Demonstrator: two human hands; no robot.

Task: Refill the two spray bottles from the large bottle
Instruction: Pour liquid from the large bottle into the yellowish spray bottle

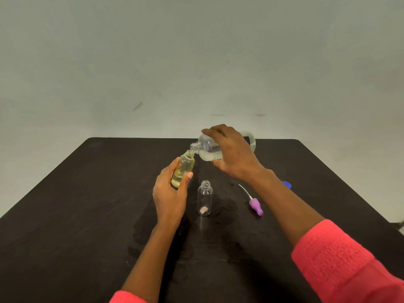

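Your right sleeve [341, 265]: coral-pink, bumpy weave, possibly knit, ending mid-forearm | your left sleeve [127, 298]: same coral-pink, only the cuff edge in view

No text, brand, number or sign can be read anywhere; the large bottle [207, 147], toward 12 o'clock on the desk [87, 193], shows only a dark patch at its 3 o'clock end, mostly covered by the right hand [234, 154] and too small to make out.

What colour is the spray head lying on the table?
Purple. The spray head shows best in the head view.
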